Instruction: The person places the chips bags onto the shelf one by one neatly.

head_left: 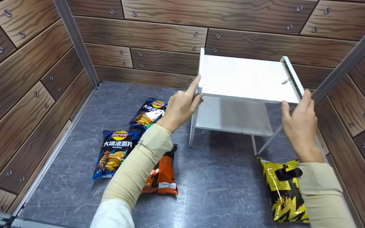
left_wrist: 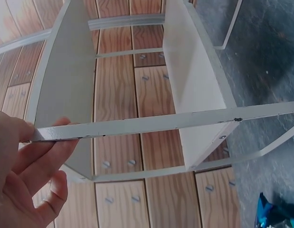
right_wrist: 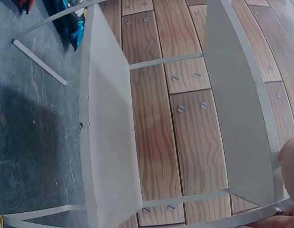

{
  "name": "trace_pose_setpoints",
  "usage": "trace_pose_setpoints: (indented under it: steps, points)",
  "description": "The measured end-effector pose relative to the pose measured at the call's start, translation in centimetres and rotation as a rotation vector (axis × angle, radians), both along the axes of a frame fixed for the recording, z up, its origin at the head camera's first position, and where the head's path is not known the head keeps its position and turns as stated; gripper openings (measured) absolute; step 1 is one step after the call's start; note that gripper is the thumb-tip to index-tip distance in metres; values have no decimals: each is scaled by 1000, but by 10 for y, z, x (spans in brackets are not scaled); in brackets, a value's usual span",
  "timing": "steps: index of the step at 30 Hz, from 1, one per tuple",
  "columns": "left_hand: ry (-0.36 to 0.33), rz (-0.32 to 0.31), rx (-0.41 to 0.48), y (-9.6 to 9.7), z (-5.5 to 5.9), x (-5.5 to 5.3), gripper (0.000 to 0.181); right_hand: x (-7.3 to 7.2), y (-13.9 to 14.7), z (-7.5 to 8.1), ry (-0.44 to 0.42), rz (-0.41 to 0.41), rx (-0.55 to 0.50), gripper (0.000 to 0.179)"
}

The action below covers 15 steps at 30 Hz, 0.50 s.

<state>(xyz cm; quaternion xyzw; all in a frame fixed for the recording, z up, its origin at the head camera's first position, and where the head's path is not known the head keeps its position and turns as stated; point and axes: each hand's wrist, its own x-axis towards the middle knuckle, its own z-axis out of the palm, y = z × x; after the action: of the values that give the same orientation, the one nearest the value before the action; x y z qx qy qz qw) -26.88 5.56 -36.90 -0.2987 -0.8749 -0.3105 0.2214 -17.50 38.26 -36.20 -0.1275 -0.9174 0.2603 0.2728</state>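
A white two-tier side table (head_left: 242,76) with thin metal legs is near the back wall, right of centre. Its lower shelf (head_left: 233,117) shows beneath the top. My left hand (head_left: 181,106) grips the frame at the top's left front corner. In the left wrist view, thumb and fingers of the left hand (left_wrist: 35,173) pinch the flat metal bar. At the right front corner, my right hand (head_left: 301,126) holds the top, thumb on the front edge and fingers along the side rail. Only part of the right hand (right_wrist: 289,166) enters the right wrist view. Whether every leg touches the floor I cannot tell.
Two blue chip bags (head_left: 116,148) lie on the grey floor (head_left: 214,190) at left. An orange bag (head_left: 166,172) is partly hidden by my left sleeve. A yellow-and-black bag (head_left: 285,202) lies by my right forearm. Wood-patterned walls (head_left: 157,31) enclose the space.
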Motion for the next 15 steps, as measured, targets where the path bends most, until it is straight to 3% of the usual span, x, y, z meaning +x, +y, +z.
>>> trace_pose_setpoints:
  steps: [15]
  points:
    - [8,53,42,-39,0,-5,57,-8,-33,-2,89,86,62,73]
